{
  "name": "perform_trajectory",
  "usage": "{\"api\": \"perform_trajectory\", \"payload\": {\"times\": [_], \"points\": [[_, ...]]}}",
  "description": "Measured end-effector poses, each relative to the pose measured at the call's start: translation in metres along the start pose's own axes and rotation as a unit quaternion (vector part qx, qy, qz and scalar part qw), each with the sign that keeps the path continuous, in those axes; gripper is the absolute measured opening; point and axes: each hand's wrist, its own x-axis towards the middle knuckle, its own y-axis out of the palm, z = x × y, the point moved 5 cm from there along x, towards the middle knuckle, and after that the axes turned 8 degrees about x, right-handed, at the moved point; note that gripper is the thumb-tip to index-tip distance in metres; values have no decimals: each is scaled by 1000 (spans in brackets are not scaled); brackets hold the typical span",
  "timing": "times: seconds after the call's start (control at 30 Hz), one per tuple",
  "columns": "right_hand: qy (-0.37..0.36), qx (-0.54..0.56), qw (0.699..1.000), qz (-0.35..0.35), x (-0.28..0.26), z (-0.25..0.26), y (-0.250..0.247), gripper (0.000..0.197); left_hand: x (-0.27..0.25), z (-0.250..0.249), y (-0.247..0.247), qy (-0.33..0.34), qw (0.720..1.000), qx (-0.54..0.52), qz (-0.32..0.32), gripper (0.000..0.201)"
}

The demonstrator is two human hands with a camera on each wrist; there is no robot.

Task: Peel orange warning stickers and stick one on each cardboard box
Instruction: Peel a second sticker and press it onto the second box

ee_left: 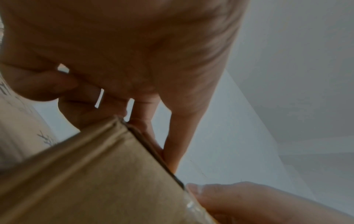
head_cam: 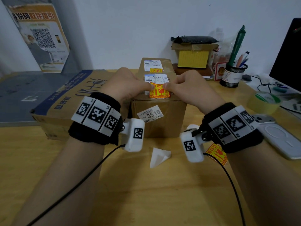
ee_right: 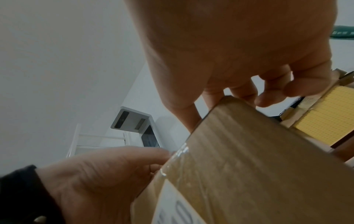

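While both hands meet over a box: a head view looks down on a wooden desk [head_cam: 146, 193].
Left hand [head_cam: 128, 85]: fingers curled, thumb pressing the orange warning sticker [head_cam: 159, 92] from the left.
Right hand [head_cam: 189, 85]: fingers curled, thumb on the sticker's right side.
Sticker: on top of the small cardboard box [head_cam: 158, 119], near its front edge, upper edge lifted.
Far box [head_cam: 154, 64]: carries its own orange sticker.
Large carton [head_cam: 65, 98]: left of the small box.
Spare sticker [head_cam: 216, 154]: on the desk, under the right wrist.
Backing paper [head_cam: 158, 156]: near, between the wrists.

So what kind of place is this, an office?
Probably a small parcel desk or office: labelled boxes on a wooden desk, a pen cup, tape and a monitor.
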Motion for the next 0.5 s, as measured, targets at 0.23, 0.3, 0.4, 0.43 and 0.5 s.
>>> {"api": "perform_trajectory", "payload": {"times": [0.23, 0.3, 0.4, 0.43, 0.5], "points": [[-2, -7, 1000, 10, -2, 2, 2, 27, -3, 0, -1, 3, 1000, 17, 4, 30], [-2, -11, 1000, 9, -2, 2, 2, 27, -2, 0, -1, 2, 1000, 12, 4, 29], [-1, -13, 1000, 14, -3, 3, 2, 26, 0, 1, 0, -1, 1000, 16, 2, 30], [-2, -14, 1000, 15, -3, 3, 2, 26, 0, 2, 0, -2, 1000, 15, 2, 29], [-3, -14, 1000, 14, -4, 4, 1, 26, 0, 1, 0, -2, 1000, 15, 4, 28]]}}
